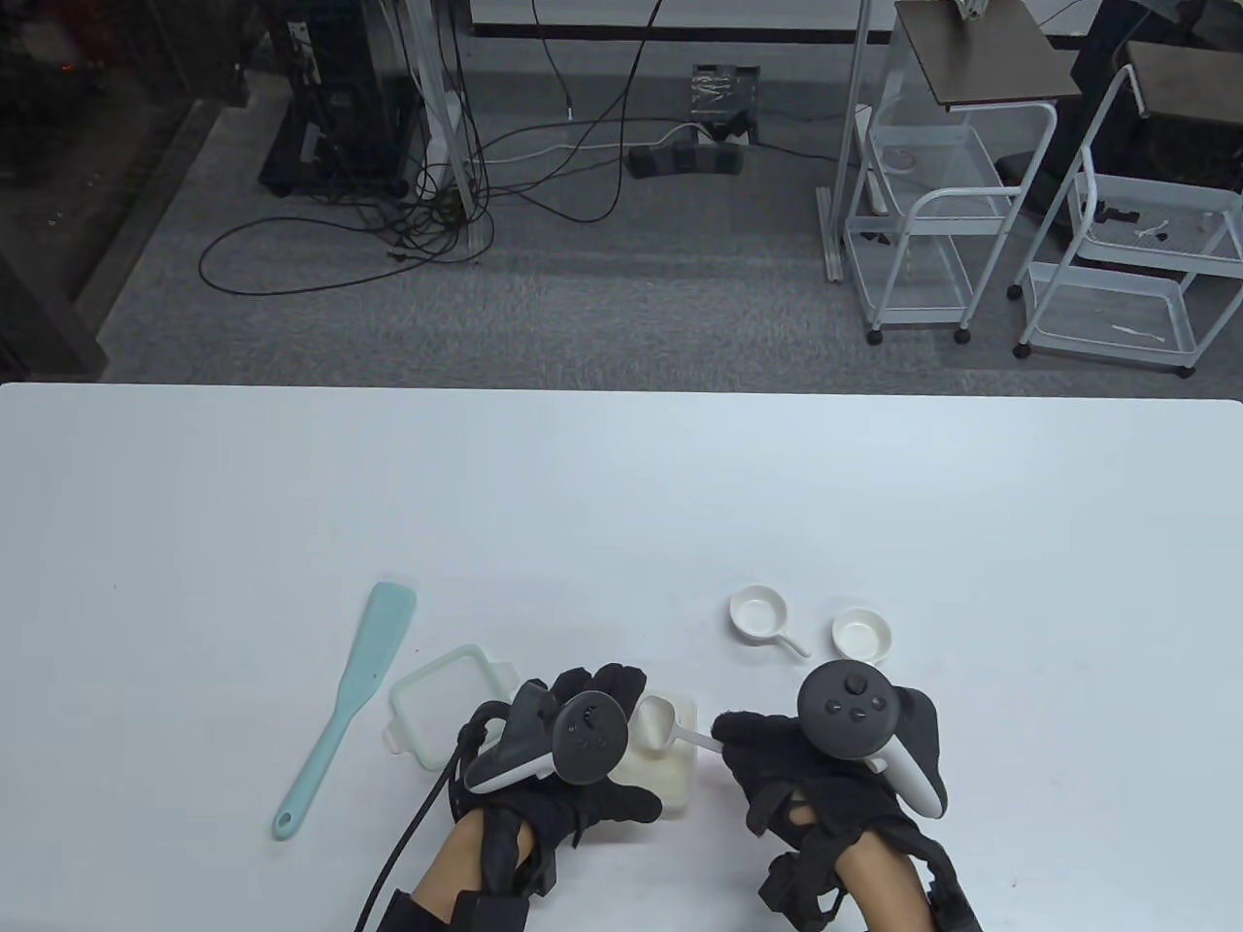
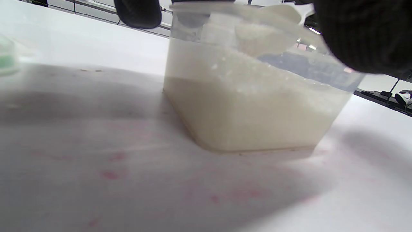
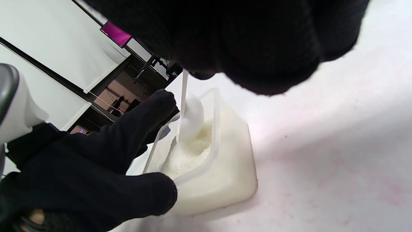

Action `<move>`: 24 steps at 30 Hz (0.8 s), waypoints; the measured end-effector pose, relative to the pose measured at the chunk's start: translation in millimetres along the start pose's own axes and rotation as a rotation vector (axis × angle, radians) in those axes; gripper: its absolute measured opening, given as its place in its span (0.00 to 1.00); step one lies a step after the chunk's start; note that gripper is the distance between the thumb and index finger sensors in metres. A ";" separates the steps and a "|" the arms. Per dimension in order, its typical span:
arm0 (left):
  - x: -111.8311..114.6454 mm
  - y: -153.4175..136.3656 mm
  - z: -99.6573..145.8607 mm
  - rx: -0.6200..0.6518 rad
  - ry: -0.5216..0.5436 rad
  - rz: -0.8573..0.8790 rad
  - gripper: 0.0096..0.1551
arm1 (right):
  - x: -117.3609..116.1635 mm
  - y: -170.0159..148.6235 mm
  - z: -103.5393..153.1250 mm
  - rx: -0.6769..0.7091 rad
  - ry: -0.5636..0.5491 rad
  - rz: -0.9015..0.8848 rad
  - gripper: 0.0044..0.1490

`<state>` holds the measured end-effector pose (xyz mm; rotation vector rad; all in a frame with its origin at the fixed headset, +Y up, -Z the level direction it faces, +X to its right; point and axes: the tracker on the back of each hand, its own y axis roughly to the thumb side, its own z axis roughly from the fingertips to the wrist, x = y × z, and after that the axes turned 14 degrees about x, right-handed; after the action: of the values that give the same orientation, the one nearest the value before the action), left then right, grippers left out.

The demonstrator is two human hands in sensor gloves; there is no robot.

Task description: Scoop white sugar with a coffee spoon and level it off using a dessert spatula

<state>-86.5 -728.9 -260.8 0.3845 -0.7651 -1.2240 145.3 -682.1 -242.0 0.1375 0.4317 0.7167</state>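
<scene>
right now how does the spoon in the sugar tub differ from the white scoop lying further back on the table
The coffee spoon is held by the right hand, with its bowl in the sugar container; the white scoop lies untouched on the table. The coffee spoon's bowl carries sugar, while the white scoop looks empty. The coffee spoon's handle points right toward the hand; the scoop's short handle angles toward the near right. Both are white.

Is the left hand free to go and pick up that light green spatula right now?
Probably not at once. The left hand grips the sugar container while the right hand holds the spoon in it. The spatula lies bare on the table to its left, so the path looks free once that grip lets go.
</scene>
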 end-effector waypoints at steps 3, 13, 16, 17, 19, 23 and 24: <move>-3.1 -2.7 3.3 0.000 0.005 0.015 0.74 | 3.0 -0.2 1.4 0.005 -0.005 -0.035 0.25; -63.0 -49.9 56.8 -0.153 0.220 0.075 0.71 | 5.7 1.2 2.8 0.027 -0.017 -0.066 0.26; -70.0 -69.8 75.0 -0.281 0.307 -0.022 0.69 | 5.8 2.9 2.8 0.034 -0.016 -0.061 0.26; -70.7 -78.8 81.8 -0.355 0.321 -0.056 0.68 | 6.3 3.7 3.3 0.038 -0.019 -0.070 0.26; -69.1 -94.2 92.5 -0.479 0.299 -0.073 0.66 | 7.1 4.7 4.0 0.055 -0.027 -0.072 0.26; -61.6 -121.2 112.2 -0.805 0.188 -0.034 0.64 | 8.2 5.7 4.8 0.060 -0.028 -0.074 0.26; -58.5 -129.6 117.7 -0.887 0.140 -0.018 0.63 | 8.3 5.7 4.9 0.059 -0.024 -0.078 0.26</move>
<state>-267.7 -700.0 -280.8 -0.2539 -0.0515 -1.4078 149.5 -672.2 -238.8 0.1833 0.4329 0.6256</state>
